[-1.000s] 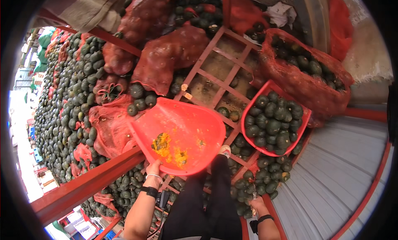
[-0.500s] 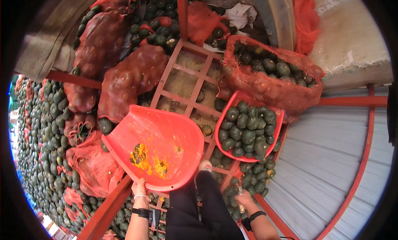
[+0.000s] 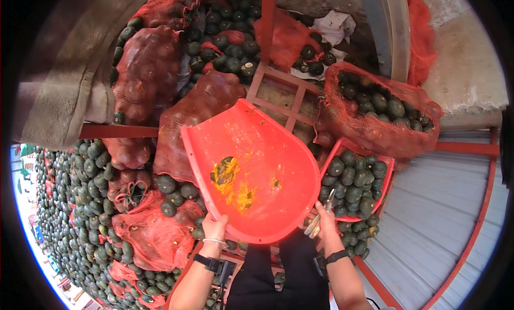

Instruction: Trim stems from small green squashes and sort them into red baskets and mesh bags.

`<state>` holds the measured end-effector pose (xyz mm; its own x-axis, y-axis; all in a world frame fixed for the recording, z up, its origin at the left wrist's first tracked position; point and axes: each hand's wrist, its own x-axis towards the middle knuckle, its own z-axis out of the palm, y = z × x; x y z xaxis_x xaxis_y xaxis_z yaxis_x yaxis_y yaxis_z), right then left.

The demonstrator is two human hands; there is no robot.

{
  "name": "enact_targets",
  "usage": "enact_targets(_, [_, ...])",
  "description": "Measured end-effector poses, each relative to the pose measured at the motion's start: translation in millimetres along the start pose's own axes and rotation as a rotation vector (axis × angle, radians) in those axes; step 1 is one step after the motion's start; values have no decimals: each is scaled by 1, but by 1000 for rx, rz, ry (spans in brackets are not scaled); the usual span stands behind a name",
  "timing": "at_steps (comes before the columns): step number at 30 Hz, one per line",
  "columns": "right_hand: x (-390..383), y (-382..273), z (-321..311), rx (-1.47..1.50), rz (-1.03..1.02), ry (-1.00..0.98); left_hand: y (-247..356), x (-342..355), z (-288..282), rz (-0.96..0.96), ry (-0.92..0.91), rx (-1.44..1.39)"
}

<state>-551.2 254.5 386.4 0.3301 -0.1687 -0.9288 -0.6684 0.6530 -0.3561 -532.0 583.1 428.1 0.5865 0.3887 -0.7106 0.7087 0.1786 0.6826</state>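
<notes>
A large red plastic scoop (image 3: 273,155) is held tilted in front of me. Orange pumpkin pulp (image 3: 227,176) with dark green bits of rind sticks to its inner face. My left hand (image 3: 216,227) grips the scoop's lower left rim, thumb on top. At the lower right rim, my right hand (image 3: 324,223) is closed around a slim metal tool (image 3: 317,222) with a shiny upper end; I cannot make out its kind. The fingers of that hand are partly hidden near the rim. Just beyond it, a second red scoop (image 3: 386,195) holds several small dark green pumpkins (image 3: 353,181).
An open red mesh sack (image 3: 383,130) of green pumpkins lies at the far right. Full mesh sacks (image 3: 147,74) lie at the far left, beside a huge pile of pumpkins (image 3: 80,203). A red metal grid (image 3: 278,93) and corrugated sheet (image 3: 428,203) flank the scoops.
The scoop has been lifted and moved to the right, now overlapping the pumpkin-filled one. My right hand has come up with the tool to the scoop's right rim. The view has shifted left.
</notes>
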Motion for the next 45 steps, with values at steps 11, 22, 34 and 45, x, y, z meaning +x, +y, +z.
enact_targets(11, [46,-44,74,83,-143,-68,56,39,28,31,-21,66])
enact_targets(22, [103,-144,149,-191,-242,-228,156,160,33,-241,-23,-69])
enact_targets(34, [147,-172,171,-575,33,-245,225,343,62,88,513,-74])
enact_targets(45, [157,-128,69,-766,144,144,235,539,132,106,242,-469])
